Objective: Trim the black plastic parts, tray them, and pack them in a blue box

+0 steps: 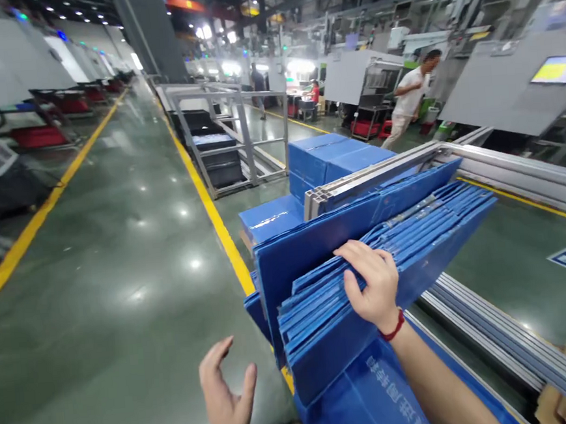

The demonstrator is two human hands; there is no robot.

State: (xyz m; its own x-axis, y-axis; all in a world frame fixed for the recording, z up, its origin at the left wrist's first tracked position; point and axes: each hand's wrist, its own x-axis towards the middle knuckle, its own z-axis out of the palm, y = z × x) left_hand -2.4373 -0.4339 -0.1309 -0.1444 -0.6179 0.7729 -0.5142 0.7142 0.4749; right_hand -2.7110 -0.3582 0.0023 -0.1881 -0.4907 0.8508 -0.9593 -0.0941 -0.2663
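The camera sits on the person's head and looks forward and down. It is very close to the left hand, the right hand and the blue boards below it. The view is wide. It also shows the green floor on the left and looks far down the long hall ahead.

Green factory floor, yellow stripe, aluminium rails
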